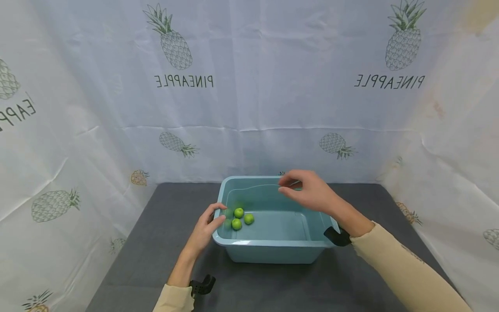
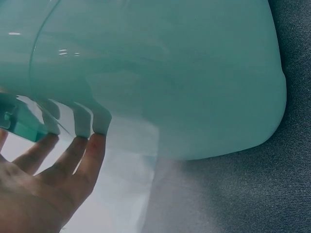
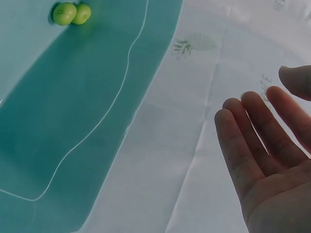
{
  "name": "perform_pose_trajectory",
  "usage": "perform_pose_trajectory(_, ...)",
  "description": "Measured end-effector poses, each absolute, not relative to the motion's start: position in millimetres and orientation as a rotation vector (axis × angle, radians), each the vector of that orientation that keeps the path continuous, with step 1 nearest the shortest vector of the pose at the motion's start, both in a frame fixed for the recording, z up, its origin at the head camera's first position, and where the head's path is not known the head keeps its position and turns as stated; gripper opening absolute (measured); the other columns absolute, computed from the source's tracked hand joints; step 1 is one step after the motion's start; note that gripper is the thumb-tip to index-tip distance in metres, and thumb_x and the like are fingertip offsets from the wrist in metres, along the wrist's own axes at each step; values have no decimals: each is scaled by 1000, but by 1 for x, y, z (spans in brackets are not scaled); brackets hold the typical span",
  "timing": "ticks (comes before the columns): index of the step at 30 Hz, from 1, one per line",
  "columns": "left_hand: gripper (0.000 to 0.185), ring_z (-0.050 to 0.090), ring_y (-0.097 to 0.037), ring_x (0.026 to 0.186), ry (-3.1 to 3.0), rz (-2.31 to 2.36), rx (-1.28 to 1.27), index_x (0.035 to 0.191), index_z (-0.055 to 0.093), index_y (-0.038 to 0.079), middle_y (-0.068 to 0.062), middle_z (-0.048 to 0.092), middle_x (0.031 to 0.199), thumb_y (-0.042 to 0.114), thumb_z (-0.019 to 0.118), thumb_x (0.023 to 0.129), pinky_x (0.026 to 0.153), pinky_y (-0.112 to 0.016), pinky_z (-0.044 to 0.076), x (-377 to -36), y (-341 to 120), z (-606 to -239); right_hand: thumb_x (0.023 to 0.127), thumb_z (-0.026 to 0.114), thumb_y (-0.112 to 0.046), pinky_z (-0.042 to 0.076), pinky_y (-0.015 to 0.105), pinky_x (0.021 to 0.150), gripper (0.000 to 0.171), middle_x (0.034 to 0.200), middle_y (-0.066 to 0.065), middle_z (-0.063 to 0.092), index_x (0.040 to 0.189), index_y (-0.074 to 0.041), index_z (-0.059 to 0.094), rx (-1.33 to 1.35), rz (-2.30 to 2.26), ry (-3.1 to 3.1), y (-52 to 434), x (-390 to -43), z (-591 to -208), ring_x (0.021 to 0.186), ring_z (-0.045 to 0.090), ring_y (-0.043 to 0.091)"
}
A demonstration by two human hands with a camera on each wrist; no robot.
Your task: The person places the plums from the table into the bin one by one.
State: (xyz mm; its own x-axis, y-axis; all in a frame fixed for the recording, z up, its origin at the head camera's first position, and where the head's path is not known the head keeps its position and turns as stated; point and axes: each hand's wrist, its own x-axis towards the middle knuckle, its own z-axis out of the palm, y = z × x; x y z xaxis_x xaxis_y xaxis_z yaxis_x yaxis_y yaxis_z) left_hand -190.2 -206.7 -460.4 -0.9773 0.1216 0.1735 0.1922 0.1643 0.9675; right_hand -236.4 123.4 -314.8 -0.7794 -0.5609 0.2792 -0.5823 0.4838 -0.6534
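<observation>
A light blue-green plastic tub [image 1: 269, 253] sits on the dark table. Together at its left end lie three small round green fruits [image 1: 248, 219], like limes or little apples; two also show in the right wrist view. My left hand [image 1: 203, 227] holds the tub's left rim, with thumb and forefinger over the edge. In the left wrist view its other fingertips touch the tub just under the rim. My right hand [image 1: 306, 188] hovers over the back right part of the tub. Its fingers are loosely bent and hold nothing, with the thumb apart from them.
A thin wavy pale line runs along the tub's inner walls. Dark grey cloth covers the table [image 1: 156, 242]. White sheets [image 1: 249, 99] with pineapple prints hang behind and on both sides. Black straps [image 1: 202, 285] circle both wrists.
</observation>
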Motion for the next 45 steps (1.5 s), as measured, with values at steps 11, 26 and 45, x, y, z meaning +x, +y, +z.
perform_pose_trajectory(11, 35, 29, -36, 148, -2349, -1979, -319, 133, 51, 1, -18, 38, 156, 20, 57, 104, 111, -62, 28, -191, -208, -460, 97, 71, -16, 53, 43, 89, 18, 110, -2, 70, 114, -13, 72, 920, 1144, -2627, 147, -222, -324, 102, 67, 17)
perform_pose_trajectory(26, 33, 29, -36, 148, -2346, -1977, -309, 133, 53, 3, -18, 38, 156, 20, 57, 104, 111, -63, 27, -192, -208, -461, 97, 72, -14, 52, 23, 79, 18, 108, 1, 72, 115, -11, 72, 677, 1143, -2494, 189, -202, -345, 96, 68, 10)
perform_pose_trajectory(45, 29, 27, -35, 150, -2314, -1957, -348, 131, 56, 8, -18, 42, 153, 20, 57, 104, 113, -65, 23, -193, -208, -466, 97, 71, -17, 43, 10, 82, 21, 108, 9, 71, 115, -6, 72, 380, 1119, -2465, 233, -205, -395, 93, 55, -12)
